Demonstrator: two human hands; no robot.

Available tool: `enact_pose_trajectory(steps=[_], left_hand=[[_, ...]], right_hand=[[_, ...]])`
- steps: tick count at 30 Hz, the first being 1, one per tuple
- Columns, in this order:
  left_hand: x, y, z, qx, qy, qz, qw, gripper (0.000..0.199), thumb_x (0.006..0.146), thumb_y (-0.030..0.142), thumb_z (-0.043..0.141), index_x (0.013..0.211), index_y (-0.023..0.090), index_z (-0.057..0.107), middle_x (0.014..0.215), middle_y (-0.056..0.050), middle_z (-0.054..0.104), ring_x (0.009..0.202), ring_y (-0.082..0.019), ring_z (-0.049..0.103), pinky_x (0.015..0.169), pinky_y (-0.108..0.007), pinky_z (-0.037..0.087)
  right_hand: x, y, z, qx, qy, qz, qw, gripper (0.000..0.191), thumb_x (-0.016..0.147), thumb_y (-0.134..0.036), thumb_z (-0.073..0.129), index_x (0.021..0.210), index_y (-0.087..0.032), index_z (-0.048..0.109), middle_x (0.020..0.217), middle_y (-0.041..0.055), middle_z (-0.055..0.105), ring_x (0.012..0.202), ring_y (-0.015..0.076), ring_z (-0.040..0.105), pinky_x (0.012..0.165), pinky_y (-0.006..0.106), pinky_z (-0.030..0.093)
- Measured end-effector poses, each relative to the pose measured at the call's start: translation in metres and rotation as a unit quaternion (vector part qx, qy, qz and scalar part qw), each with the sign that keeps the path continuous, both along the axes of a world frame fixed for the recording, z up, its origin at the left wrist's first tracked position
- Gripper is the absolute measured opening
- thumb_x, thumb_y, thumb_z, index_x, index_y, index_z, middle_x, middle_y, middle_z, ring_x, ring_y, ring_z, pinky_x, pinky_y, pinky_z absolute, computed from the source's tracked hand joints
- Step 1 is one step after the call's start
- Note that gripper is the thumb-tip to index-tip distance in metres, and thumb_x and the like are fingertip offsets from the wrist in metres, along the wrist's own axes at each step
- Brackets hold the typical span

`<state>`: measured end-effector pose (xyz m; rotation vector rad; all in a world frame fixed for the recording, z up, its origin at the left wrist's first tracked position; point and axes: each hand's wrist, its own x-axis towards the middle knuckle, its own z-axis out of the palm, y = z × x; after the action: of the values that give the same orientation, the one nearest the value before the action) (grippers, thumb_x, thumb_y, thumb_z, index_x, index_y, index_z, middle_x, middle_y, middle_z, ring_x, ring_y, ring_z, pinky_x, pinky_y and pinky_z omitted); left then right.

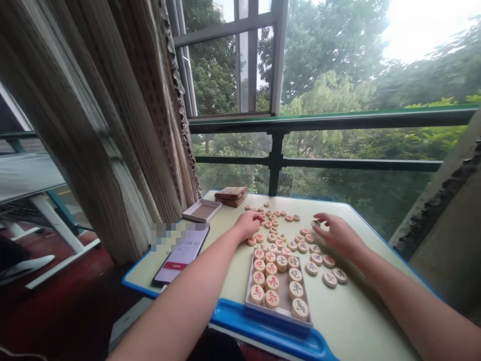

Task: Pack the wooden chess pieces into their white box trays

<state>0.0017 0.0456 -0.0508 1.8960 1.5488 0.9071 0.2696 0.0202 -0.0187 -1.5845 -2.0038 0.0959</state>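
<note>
Round pale wooden Chinese chess pieces [291, 246] with red or dark characters lie loose across the centre of the frame, on a pale table [139, 273] with a blue edge; others sit in a box at lower centre. Left to right:

- Left of frame: brown-grey hanging curtain [124, 125].
- Left of centre: black-edged smartphone [182, 255], lit screen, red button; digits "04:01" legible.
- Beyond it: shallow grey-rimmed rectangular tray [203, 210], brown inside; just beside it, brown flat folded stack [231, 196].
- Centre: left hand [248, 224], fingers curled down at the loose pieces; cannot tell whether it grips one.
- Lower centre: shallow light-walled rectangular box [284, 291], red-character pieces along its left side, dark-character ones along its right, bare floor between.
- Right of centre: right hand [335, 234], thumb and fingers partly spread above the pieces; cannot tell whether one is held.
</note>
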Motion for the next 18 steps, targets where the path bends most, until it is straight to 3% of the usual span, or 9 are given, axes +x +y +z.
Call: enact_pose_trajectory(steps=[5, 9, 18], left_hand=[[0.0, -0.005, 0.003, 0.016, 0.014, 0.002, 1.0, 0.025, 0.073, 0.009, 0.047, 0.083, 0.013, 0.07, 0.088, -0.006, 0.067, 0.071, -0.014, 0.06, 0.068, -0.025, 0.048], [0.0, -0.008, 0.006, 0.028, 0.02, -0.005, 0.999, 0.024, 0.072, 0.01, 0.048, 0.082, 0.014, 0.07, 0.097, -0.006, 0.067, 0.088, -0.017, 0.062, 0.08, -0.025, 0.047], [-0.002, -0.008, 0.005, 0.026, 0.009, -0.02, 0.999, 0.029, 0.075, 0.012, 0.05, 0.099, 0.013, 0.066, 0.103, -0.008, 0.067, 0.093, -0.019, 0.062, 0.086, -0.028, 0.046]], right_hand=[[-0.034, -0.04, 0.027, -0.057, 0.064, 0.171, 0.982, 0.027, 0.075, -0.04, 0.058, 0.091, -0.018, 0.066, 0.092, 0.0069, 0.064, 0.079, 0.0186, 0.057, 0.071, 0.031, 0.046], [-0.057, -0.069, 0.035, -0.125, 0.028, 0.304, 0.944, 0.023, 0.072, -0.036, 0.066, 0.089, -0.021, 0.068, 0.092, 0.0038, 0.061, 0.085, 0.0173, 0.056, 0.077, 0.029, 0.044], [-0.068, -0.081, 0.03, -0.129, -0.026, 0.336, 0.933, 0.02, 0.068, -0.034, 0.07, 0.083, -0.021, 0.067, 0.087, 0.0035, 0.057, 0.086, 0.0182, 0.053, 0.073, 0.028, 0.044]])
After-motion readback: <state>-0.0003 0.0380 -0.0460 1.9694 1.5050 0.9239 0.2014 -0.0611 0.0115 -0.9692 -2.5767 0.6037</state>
